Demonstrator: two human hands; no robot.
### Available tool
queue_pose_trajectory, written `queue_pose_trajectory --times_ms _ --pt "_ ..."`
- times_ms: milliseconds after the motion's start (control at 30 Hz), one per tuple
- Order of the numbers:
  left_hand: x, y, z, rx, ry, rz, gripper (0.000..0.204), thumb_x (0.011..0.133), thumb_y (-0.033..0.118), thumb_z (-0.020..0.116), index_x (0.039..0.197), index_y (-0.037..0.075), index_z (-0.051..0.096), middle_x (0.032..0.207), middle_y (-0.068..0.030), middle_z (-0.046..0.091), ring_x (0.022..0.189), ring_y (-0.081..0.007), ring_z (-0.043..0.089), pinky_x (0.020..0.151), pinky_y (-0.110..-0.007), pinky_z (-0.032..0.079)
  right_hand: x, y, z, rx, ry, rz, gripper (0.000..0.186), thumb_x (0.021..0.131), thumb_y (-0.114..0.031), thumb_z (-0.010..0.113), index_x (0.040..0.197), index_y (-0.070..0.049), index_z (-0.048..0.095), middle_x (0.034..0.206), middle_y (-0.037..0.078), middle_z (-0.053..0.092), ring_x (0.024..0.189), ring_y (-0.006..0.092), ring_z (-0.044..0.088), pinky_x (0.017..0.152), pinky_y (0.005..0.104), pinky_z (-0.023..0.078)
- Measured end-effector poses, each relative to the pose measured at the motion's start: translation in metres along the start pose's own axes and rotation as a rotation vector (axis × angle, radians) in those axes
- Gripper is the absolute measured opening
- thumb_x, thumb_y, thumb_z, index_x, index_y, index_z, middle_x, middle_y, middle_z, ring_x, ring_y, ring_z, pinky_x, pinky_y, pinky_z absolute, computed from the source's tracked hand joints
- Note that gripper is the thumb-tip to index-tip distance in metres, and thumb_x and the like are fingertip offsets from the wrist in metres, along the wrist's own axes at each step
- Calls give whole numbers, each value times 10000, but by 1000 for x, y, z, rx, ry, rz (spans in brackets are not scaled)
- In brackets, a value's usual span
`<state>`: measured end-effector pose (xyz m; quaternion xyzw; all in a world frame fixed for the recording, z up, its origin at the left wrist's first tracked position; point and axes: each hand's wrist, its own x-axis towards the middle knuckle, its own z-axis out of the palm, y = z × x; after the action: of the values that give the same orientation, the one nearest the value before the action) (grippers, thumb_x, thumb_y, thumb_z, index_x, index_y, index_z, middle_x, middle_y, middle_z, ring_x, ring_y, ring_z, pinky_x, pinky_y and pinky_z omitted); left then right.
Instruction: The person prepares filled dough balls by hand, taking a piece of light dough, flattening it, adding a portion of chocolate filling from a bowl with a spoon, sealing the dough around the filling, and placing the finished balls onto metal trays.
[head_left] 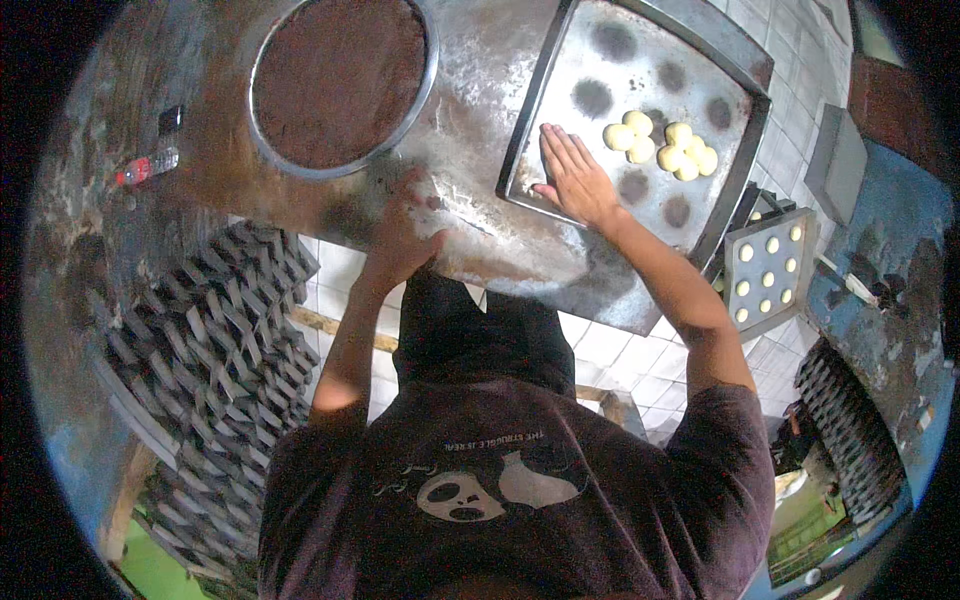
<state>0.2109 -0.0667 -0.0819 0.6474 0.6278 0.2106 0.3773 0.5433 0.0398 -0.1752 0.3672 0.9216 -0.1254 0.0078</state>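
My right hand (580, 180) lies flat, palm down, in the left near part of a square metal tray (532, 95). Its fingers are stretched out, and whatever may be under the palm is hidden. Just right of it, several pale round dough balls (640, 150) sit in a cluster, with a second cluster of dough balls (687, 160) beside that. Dark round marks dot the tray's surface. My left hand (405, 235) rests at the near edge of the worn metal table (480, 130), in shadow, fingers apart and holding nothing that I can see.
A round metal-rimmed pan (433, 60) with a brown surface stands at the far left of the table. A small bottle with a red cap end (145, 167) lies farther left. At right, a lower tray (738, 280) holds several dough pieces. Stacked dark slatted racks (220, 310) fill the near left.
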Motion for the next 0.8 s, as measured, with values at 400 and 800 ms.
queue_pose_trajectory --times_ms 400,800 --pt "-93 2 -21 -58 140 -421 993 803 128 848 1592 53 250 1065 -86 571 707 -148 486 668 -319 470 13 41 -8 840 150 342 697 1116 -479 352 1622 -3 292 1701 194 274 1596 339 200 1301 473 157" --pt "-67 27 -13 -103 89 -394 894 833 120 839 1562 48 326 1056 -71 532 719 -131 447 664 -299 447 -7 60 -51 629 326 410 503 960 -270 711 1372 -7 594 1319 267 634 1242 431 607 1074 472 476"
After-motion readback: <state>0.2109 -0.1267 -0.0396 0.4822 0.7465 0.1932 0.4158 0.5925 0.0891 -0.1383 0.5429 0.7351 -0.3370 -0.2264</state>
